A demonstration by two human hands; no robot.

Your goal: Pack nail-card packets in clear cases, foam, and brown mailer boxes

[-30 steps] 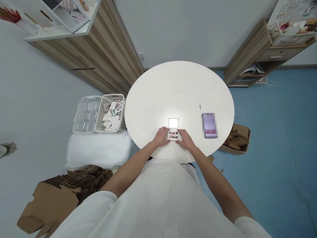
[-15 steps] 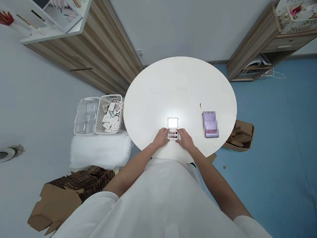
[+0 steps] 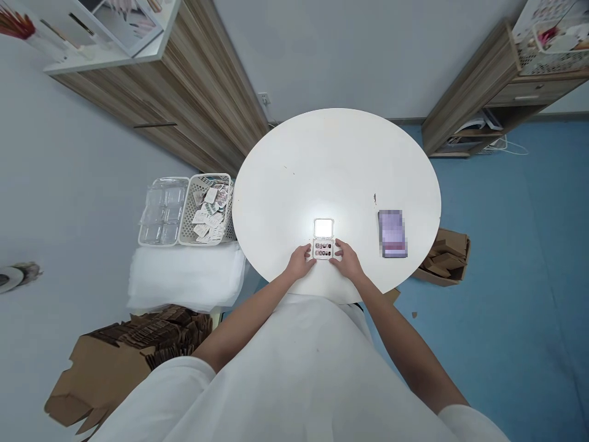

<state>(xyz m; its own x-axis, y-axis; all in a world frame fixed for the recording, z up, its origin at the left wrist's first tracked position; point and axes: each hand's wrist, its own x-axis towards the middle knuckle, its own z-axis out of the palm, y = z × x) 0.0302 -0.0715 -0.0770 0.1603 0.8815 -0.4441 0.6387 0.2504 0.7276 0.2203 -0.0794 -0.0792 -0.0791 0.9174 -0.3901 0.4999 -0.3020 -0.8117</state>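
A small clear case lies on the white oval table with its lid folded back away from me. Two rows of little pink and dark pieces, which look like press-on nails, fill its base. On the case's left side is my left hand, fingers apart and curved towards its edge. My right hand is on the opposite side in a similar pose, thumb and fingers spread. Both hands are very near the case's sides; whether a fingertip touches it I cannot tell.
A blurred purple object lies to the right on the table. Left of the table are a white basket of paper cards, clear trays and white sheets. Cardboard boxes stand lower left; another carton is at right.
My fingers have come away from the case's sides and spread, so small gaps show beside it. The case stays open in its place; the whole view has shifted slightly.
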